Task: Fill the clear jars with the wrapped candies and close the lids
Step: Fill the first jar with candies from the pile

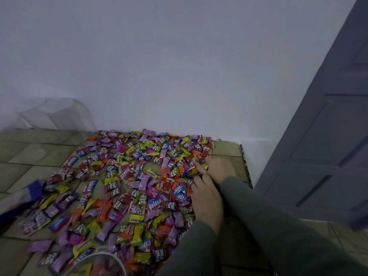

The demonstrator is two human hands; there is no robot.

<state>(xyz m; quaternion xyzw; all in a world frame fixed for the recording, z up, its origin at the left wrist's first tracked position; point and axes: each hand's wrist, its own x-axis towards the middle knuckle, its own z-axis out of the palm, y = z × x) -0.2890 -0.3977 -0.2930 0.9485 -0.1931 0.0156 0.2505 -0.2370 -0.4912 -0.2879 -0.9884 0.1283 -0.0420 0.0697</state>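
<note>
- Head view: a wide spread of small wrapped candies [127, 188] in purple, yellow, orange, red and blue foil lies on the tan tiled floor [29, 152], reaching back to the pale wall [179, 66].
- My two hands sit at the right edge of that spread, both in dark grey-green sleeves [278, 216].
- My left hand [207, 202] lies flat, palm down, fingers straight and touching the candies; its grip is wide and holds nothing.
- My right hand [217, 168] is just beyond it, fingers stretched out to the left onto the candies; its grip looks wide too, nothing pinched that I can see.
- A clear round plastic jar [95, 264] with some candies inside shows at the bottom edge, just beside the near end of the spread.
- A clear empty plastic container [57, 114] stands against the wall, far left.
- A blue and white bag [18, 198] lies at the left edge, blurred.
- A grey panelled door [328, 136] stands on the right.
</note>
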